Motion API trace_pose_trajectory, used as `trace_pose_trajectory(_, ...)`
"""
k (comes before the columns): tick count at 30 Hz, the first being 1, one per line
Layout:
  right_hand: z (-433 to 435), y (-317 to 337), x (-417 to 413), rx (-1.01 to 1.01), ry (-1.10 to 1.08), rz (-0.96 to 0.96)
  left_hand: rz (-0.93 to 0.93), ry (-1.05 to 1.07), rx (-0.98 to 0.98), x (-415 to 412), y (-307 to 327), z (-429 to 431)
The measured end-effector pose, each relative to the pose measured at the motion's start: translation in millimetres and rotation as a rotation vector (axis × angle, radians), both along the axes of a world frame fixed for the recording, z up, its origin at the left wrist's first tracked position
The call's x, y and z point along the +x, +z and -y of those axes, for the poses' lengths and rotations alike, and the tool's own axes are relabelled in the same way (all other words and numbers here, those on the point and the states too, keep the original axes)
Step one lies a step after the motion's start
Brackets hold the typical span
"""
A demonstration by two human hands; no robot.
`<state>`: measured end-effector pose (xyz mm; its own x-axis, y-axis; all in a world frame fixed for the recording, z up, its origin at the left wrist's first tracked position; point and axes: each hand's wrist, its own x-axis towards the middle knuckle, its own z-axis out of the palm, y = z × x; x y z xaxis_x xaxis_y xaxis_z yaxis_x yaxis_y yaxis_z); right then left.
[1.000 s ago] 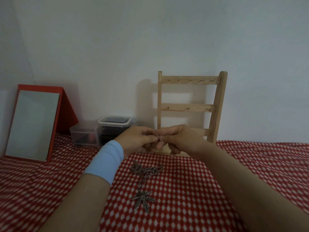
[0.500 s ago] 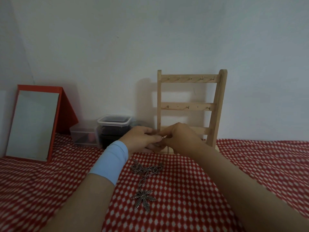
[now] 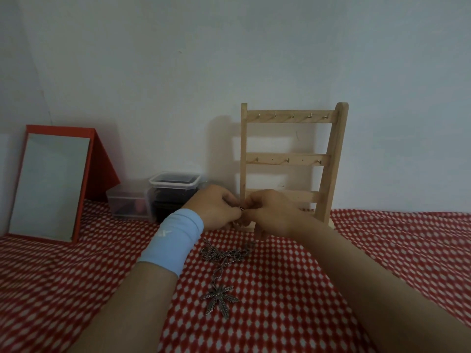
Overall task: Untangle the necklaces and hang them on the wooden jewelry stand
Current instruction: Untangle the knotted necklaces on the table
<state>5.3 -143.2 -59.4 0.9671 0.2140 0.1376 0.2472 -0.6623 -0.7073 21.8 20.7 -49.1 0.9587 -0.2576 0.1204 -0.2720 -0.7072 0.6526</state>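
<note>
Silver necklace [image 3: 224, 256] just below R hand [image 3: 270, 212]

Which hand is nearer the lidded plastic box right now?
Left. The left hand sits just right of the lidded plastic box; the right hand is farther right, before the wooden stand.

Left hand [image 3: 216, 211] and right hand [image 3: 271, 214] tip to tip, fingers [image 3: 229, 198] curled in a pinch.

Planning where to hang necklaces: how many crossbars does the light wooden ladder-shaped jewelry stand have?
3: top crossbar, middle crossbar below it, and bottom crossbar, partly behind the right hand.
</note>
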Motion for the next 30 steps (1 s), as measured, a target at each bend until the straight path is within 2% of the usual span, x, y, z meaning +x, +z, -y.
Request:
trace_pose_trajectory(3, -1.2, -1.2, 1.9, 0.115, -0.016, -0.046, -0.027, -0.035, -0.048, 0.3, 1.2, -3.3)
trace_pose_trajectory(5, 2.8, 1.7, 3.5, 0.313, -0.006, -0.068, -0.072, -0.066, -0.121, 0.3, -3.1, -3.3)
trace_pose_trajectory(9, 12.6, 11.5, 2.1, 0.682, 0.102, -0.136, -0.411, -0.235, -0.615, -1.0, -19.7, 5.6)
trace_pose_trajectory(10, 13.8, 13.2, 2.6, 0.731, 0.098, -0.139, -0.459, -0.298, -0.661, -4.2, -20.7, 7.2)
trace_pose_trajectory(12, 15.9, 15.4, 4.6, 0.825, 0.052, -0.148, -0.459, -0.332, -0.666, -7.7, -21.0, 5.8)
trace_pose_trajectory(15, 20.1, 15.8, 8.1, 0.96, -0.02, -0.162, -0.402, -0.275, -0.713, -2.7, -21.1, -0.8)
trace_pose_trajectory(21, 23.1, 10.9, 12.0, 1.154, -0.005, -0.229, -0.322, -0.226, -0.602, 1.1, -19.8, -10.4)
trace_pose_trajectory(26, 27.5, 5.2, 15.0, 1.326, 0.016, -0.295, -0.259, -0.183, -0.283, 4.8, -17.0, -21.5)
trace_pose_trajectory(28, 31.3, 3.2, 16.1, 1.34, 0.011, -0.314, -0.233, -0.173, -0.228, 5.7, -14.9, -22.0)
trace_pose_trajectory(30, 36.0, 4.0, 16.1, 1.252, -0.019, -0.309, -0.204, -0.169, -0.164, 4.2, -11.5, -23.4)
